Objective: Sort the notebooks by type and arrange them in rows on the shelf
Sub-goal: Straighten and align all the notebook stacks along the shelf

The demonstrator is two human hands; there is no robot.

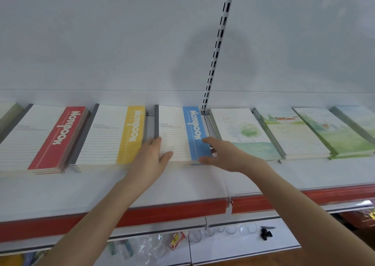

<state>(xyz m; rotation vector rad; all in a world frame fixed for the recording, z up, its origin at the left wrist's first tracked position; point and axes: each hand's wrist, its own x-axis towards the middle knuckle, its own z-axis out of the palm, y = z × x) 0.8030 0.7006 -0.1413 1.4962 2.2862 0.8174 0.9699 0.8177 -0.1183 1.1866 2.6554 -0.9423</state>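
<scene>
Notebooks lie in a row of flat stacks along the far part of the white shelf [182, 184], against the pale back panel [101, 42]. A red strip [172, 209] runs along the shelf's near edge. A slotted upright [218, 42] divides the panel and comes down just behind the blue-banded stack [178, 131].

From the left, the lined types sit side by side: the red-banded stack [50, 135], the yellow-banded stack [113, 135], then the blue-banded one, each with "Notebook" printed on its coloured band. To the right of the upright lie the watercolour-cover stacks [243, 133], the farther ones overlapping towards the right edge.

Both hands are at the near end of the blue-banded stack. The left hand [151, 156] is at its near left corner, between it and the yellow-banded stack, fingers fairly straight along the left side and thumb resting on the cover. The right hand [221, 154] is spread at the near right corner, with a fingertip touching the blue band and the thumb at the stack's near edge, just beside the first watercolour stack.

Below, a lower shelf [233, 245] carries clear plastic items and a small black object [266, 233].
</scene>
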